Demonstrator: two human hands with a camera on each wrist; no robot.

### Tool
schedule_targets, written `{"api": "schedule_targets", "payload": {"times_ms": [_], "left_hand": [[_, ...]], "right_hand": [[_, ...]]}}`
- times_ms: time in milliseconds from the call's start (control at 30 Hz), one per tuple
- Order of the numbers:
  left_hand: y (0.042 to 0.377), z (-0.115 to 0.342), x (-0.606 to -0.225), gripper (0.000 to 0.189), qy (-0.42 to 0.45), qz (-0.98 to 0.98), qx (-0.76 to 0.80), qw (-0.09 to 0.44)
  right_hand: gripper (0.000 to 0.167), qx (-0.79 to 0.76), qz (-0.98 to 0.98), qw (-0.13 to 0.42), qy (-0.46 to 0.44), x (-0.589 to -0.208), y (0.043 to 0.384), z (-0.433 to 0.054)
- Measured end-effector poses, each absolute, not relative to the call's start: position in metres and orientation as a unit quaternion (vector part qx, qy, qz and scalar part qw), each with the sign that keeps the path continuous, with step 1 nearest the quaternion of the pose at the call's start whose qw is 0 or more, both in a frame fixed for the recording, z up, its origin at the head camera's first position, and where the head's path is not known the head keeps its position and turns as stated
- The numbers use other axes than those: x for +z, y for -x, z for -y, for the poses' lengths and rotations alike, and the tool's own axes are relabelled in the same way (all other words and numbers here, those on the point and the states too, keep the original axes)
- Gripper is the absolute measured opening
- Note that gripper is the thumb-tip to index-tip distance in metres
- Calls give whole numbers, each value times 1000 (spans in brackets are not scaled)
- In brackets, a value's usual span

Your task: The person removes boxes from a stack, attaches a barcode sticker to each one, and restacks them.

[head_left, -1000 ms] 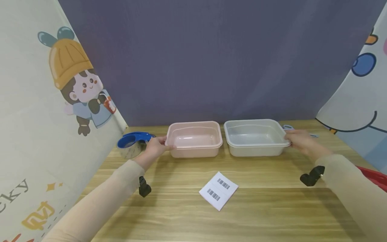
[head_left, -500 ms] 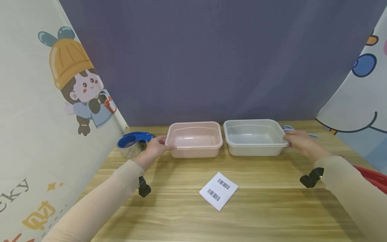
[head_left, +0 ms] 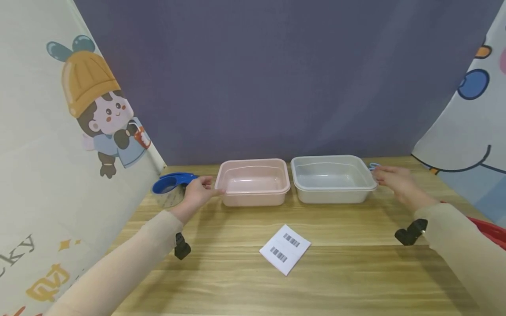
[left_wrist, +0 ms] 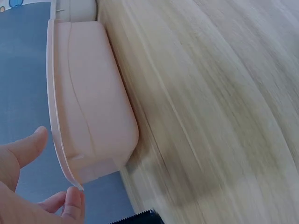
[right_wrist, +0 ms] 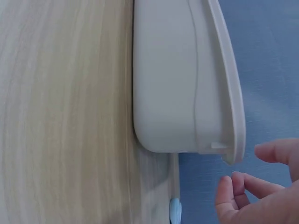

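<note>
A pink plastic box (head_left: 254,199) and a white plastic box (head_left: 333,196) stand side by side at the back of the wooden table. My left hand (head_left: 197,192) is at the pink box's left end, its thumb spread away from the fingers. In the left wrist view, fingertips (left_wrist: 74,198) are at the rim's corner and no grip shows. At the white box's right end is my right hand (head_left: 397,183). The right wrist view shows a gap between its fingers and the rim. A folded white paper with two barcodes (head_left: 285,250) lies in front.
Left of the pink box stands a blue tape dispenser (head_left: 170,191) with a roll of clear tape. Light-blue scissors (head_left: 373,166) lie behind my right hand, mostly covered. Something red (head_left: 488,232) shows at the right edge. A dark cloth (head_left: 284,79) hangs behind the table.
My left hand has let go of the pink box and drawn slightly left. The right hand has loosened from the white box's rim and shifted a little right, covering more of the scissors.
</note>
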State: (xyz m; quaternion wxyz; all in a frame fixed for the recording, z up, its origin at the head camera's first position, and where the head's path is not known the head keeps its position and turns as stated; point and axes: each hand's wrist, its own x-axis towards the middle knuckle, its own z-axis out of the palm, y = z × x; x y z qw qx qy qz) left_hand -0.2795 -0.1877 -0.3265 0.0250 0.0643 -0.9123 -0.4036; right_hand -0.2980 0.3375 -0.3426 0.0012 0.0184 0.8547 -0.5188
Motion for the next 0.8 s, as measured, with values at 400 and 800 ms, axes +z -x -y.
{"api": "schedule_targets", "payload": {"times_ms": [400,800], "left_hand": [[272,197,-314,69,-26,916,-398,40],[257,186,-307,72,22,923,-381,52]], "right_hand": [[73,-532,-844,-45,-43,-331,290,-332],[72,-541,-840,-36,-6,-314,275,-310]]}}
